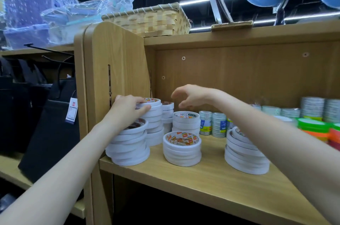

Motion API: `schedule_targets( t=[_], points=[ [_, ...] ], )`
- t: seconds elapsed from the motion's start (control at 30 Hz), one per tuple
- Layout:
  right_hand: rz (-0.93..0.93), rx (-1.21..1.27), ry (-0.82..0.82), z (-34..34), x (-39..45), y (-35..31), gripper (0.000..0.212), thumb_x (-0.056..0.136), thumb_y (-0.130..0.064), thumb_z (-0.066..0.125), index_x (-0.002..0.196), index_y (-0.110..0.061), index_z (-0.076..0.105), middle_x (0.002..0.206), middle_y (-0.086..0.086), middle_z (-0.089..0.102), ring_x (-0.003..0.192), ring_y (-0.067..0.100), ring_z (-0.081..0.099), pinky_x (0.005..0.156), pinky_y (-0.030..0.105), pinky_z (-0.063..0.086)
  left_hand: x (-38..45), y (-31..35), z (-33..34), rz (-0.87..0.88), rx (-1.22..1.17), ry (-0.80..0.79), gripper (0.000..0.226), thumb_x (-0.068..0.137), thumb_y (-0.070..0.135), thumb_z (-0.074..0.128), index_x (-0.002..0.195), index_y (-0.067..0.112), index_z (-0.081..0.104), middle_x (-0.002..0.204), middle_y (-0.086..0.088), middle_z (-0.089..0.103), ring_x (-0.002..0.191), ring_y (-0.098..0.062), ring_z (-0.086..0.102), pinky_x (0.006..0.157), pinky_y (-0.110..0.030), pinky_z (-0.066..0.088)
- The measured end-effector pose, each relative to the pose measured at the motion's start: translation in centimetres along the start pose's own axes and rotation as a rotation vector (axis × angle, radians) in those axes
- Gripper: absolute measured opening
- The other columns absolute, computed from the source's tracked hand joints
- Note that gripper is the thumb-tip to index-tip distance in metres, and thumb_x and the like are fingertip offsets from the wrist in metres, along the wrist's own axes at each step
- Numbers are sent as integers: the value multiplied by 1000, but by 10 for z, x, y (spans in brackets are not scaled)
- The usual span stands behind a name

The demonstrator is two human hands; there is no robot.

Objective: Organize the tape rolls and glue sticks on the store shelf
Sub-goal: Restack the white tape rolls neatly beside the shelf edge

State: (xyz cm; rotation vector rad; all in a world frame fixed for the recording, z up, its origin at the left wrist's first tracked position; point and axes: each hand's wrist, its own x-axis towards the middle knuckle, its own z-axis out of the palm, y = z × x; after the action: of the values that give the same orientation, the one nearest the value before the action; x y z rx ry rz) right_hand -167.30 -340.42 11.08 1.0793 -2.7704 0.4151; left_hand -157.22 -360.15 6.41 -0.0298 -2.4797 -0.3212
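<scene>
Several stacks of white tape rolls stand on the wooden shelf (202,175). My left hand (128,107) grips the top rolls of the tall back-left stack (153,123), fingers curled over the rim. A front-left stack (129,145) leans slightly below my left wrist. My right hand (191,95) hovers above the back stacks with fingers loosely curled, holding nothing. Under it stand a narrow back stack (167,112) and a shorter stack (186,120). A front-middle stack (182,148) and a tilted right stack (244,153) stand nearer the edge. No glue sticks can be made out.
Clear-wrapped tape rolls (212,123) and silver stacks (312,108) line the back right, with green and orange rolls (316,129) at the far right. The shelf's side panel (117,70) stands left. Black bags (49,125) hang further left. A woven basket (149,19) sits on top.
</scene>
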Motion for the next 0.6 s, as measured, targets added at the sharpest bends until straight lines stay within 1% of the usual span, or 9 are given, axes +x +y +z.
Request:
schedule_targets(
  t=[0.07,0.13,0.2,0.27,0.33,0.4,0.47,0.53,0.6],
  points=[
    [27,30,-76,14,23,1,54,87,0,55,136,-17,41,138,2,44,94,16,58,55,14,49,0,0,0,-4,10,3,38,95,39,46,125,18,58,118,-11,63,115,-30,48,94,-31,33],
    [43,6,-92,27,43,4,53,85,2,53,133,-18,44,135,4,45,93,20,61,60,19,53,0,1,1,-2,30,6,39,96,39,45,126,18,57,119,-12,62,116,-30,47,94,-31,32],
    [55,-28,-27,37,53,9,43,86,3,52,125,-14,54,126,9,53,89,21,63,68,24,54,1,2,1,10,38,11,38,96,38,45,125,19,58,117,-12,63,115,-29,47,91,-29,30],
    [41,-76,80,42,57,11,30,88,0,53,115,-9,62,117,11,60,93,22,60,74,25,49,2,0,3,12,31,11,37,96,38,45,124,19,59,115,-12,63,114,-30,46,89,-29,29],
    [17,-100,171,38,56,11,23,88,-5,55,108,-8,67,111,10,65,97,22,59,78,24,44,3,-3,5,5,26,8,38,95,41,45,124,20,59,116,-10,63,114,-30,45,91,-31,30],
    [25,-70,206,21,46,9,20,87,-7,59,104,-8,68,98,8,66,80,17,60,73,21,46,4,-5,7,-5,16,1,39,94,42,45,124,21,58,117,-9,63,116,-31,43,93,-34,32],
    [50,-27,156,0,31,9,16,85,-6,59,99,-10,68,82,6,65,61,11,58,62,19,51,4,-4,7,-6,23,-5,39,95,41,44,125,21,58,118,-9,62,117,-31,42,94,-33,32],
    [54,-98,87,-14,16,11,13,84,-7,60,93,-13,67,71,3,65,55,8,57,54,17,50,4,-3,6,-1,32,-4,39,95,40,44,125,20,58,119,-9,62,119,-32,41,94,-33,31],
    [73,-211,-17,-15,3,15,11,84,-12,63,93,-14,67,75,4,67,55,7,57,51,17,46,3,-2,5,5,28,-7,38,96,39,44,125,19,58,119,-10,62,118,-33,41,95,-33,30]
  ],
)
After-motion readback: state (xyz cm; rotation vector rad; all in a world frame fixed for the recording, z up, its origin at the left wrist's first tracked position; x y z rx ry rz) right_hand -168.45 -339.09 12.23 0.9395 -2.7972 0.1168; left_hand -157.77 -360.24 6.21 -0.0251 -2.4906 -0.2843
